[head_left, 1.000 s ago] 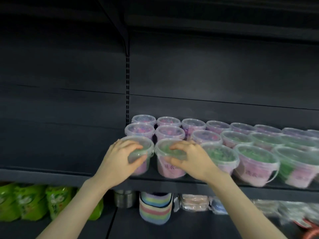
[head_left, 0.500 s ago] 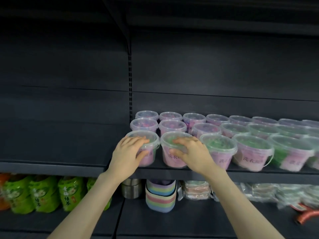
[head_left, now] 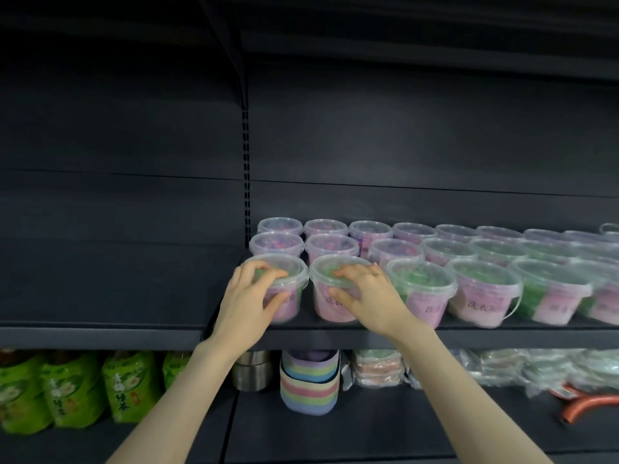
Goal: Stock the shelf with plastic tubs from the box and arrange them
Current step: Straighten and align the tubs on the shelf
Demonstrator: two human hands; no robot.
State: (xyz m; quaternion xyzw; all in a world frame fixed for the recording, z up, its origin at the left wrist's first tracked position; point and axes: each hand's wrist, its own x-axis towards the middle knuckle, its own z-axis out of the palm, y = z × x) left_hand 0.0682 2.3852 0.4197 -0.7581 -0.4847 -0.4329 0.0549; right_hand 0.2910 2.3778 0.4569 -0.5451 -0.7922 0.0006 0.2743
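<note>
Two hands grip front-row tubs at the left end of the shelf [head_left: 100, 333]: the left hand [head_left: 248, 306] curls over the lid of the end tub [head_left: 290, 304], thumb on its wall, the right hand [head_left: 368, 296] likewise on the neighbouring tub [head_left: 323, 309]. Smooth, thin plastic looks light but slippery, safest held under the rim. The box is out of view; labels blur.

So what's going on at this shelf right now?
A person is arranging lidded plastic tubs on a dark shelf. The left hand grips the leftmost front tub, fingers over its lid. The right hand grips the second front tub the same way. Both tubs stand upright at the shelf's front edge, with the other tubs in rows behind and to the right.
</note>
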